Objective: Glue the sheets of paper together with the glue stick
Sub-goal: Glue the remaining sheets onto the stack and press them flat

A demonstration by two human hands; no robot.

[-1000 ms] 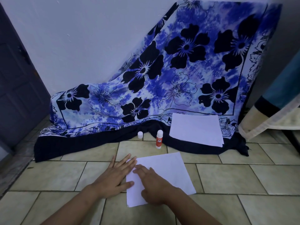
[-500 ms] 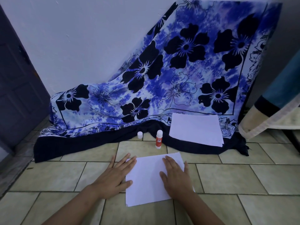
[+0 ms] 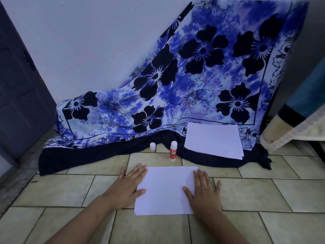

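A single white sheet of paper (image 3: 165, 189) lies flat on the tiled floor (image 3: 263, 191), right in front of the person, with one hand at each side of it. The left hand (image 3: 125, 188) lies palm down along the sheet's left edge. Its fingers (image 3: 139, 170) are straight and a little apart, reaching to the far left corner, and the thumb tip rests on the paper. The right hand (image 3: 204, 192) presses flat on the right edge. Its thumb and inner fingers (image 3: 200, 175) are on the sheet, the outer ones spread onto the tile beside it. Neither hand holds anything.

Just beyond the sheet's far edge the glue stick (image 3: 173, 151) stands upright on the floor, apart from both hands. A small white cap (image 3: 152, 146) stands near it on the left. To the right of the glue stick a stack of white paper (image 3: 213, 140) rests on the dark hem of a blue flowered cloth (image 3: 193, 85), which drapes down from the wall (image 3: 88, 41). A dark door (image 3: 19, 94) stands at the left.
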